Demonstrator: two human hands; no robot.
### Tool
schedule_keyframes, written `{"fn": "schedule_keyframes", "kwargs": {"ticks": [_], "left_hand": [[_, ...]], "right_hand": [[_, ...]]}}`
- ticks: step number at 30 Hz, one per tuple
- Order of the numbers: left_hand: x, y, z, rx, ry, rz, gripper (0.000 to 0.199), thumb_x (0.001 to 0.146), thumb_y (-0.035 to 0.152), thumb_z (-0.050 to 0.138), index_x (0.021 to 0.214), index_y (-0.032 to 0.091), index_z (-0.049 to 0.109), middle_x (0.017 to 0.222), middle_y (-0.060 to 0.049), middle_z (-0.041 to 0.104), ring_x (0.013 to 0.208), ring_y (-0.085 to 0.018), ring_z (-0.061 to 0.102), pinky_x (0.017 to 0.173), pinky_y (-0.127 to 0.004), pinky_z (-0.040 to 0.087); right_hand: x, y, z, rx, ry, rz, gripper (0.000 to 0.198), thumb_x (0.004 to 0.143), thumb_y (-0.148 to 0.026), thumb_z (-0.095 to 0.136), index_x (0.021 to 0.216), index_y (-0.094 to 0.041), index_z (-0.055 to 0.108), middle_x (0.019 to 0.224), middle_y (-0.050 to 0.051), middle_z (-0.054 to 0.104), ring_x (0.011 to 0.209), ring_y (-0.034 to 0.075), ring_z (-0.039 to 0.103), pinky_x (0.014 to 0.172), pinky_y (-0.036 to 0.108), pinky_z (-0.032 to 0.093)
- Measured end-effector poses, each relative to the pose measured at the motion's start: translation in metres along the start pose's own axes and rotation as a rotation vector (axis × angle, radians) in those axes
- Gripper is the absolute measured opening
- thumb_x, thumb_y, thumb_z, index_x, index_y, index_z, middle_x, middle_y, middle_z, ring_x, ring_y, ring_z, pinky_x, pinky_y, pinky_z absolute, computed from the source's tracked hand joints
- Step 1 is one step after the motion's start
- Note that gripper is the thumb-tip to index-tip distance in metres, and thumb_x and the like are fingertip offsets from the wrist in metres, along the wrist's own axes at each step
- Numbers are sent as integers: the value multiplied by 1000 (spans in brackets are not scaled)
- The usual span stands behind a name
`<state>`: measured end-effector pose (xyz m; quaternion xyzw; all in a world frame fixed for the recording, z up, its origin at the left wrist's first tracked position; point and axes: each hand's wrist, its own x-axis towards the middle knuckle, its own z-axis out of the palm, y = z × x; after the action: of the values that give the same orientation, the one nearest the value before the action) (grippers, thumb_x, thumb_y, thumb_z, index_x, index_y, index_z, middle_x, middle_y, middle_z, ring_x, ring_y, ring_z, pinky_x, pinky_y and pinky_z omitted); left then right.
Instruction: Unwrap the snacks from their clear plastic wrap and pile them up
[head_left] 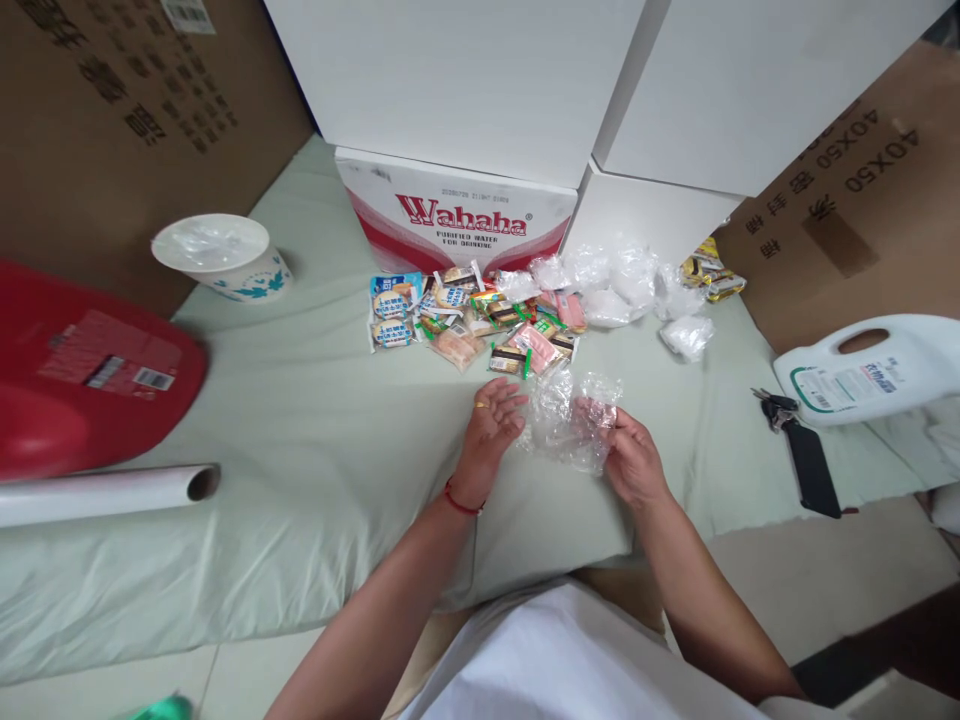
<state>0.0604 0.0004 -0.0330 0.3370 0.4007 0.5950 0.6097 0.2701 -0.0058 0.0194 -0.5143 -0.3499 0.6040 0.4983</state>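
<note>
A clear plastic bag [571,425] hangs from my right hand [634,455], pinched by its right edge between thumb and fingers. Just left of the bag is my left hand [491,430], palm partly up with its fingers apart and a red cord on the wrist; nothing shows in it. Beyond both hands lies a pile of small wrapped snacks [457,345], some in blue, pink or green-edged wrappers. Several crumpled clear plastic bags [630,280] lie bunched to the right of the snacks, beside yellow wrapped packets [712,270].
White boxes [465,80] and a Wahaha water carton [457,215] stand behind the snacks. At left are a paper tub [225,260], a red container [90,370] and a white tube [112,492]. A white jug [870,370], a phone [810,465] with keys, and a cardboard box [847,210] are at right.
</note>
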Motion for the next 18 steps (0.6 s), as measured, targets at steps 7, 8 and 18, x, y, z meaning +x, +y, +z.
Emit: {"fn": "schedule_keyframes", "kwargs": {"ticks": [7, 8, 18], "left_hand": [[1, 2, 2, -86, 5, -198, 63, 85, 61, 74, 130, 19, 61, 136, -15, 66, 120, -25, 65, 106, -41, 50], [2, 2, 3, -136, 0, -229, 61, 84, 60, 74, 126, 18, 64, 132, -14, 68, 117, -24, 66, 103, -39, 52], [-4, 17, 7, -346, -229, -524, 45, 75, 51, 83, 100, 15, 74, 89, -7, 74, 56, -8, 54, 42, -18, 27]], "right_hand": [[0, -10, -6, 149, -94, 85, 30, 62, -25, 71, 90, -21, 79, 105, 10, 81, 109, 34, 74, 97, 49, 60], [2, -10, -6, 191, -89, 92, 30, 61, -24, 70, 90, -21, 78, 101, 9, 81, 108, 34, 75, 96, 49, 61], [27, -16, 2, 467, 7, 140, 21, 59, -22, 63, 80, -21, 68, 93, 7, 80, 105, 33, 76, 94, 50, 64]]}}
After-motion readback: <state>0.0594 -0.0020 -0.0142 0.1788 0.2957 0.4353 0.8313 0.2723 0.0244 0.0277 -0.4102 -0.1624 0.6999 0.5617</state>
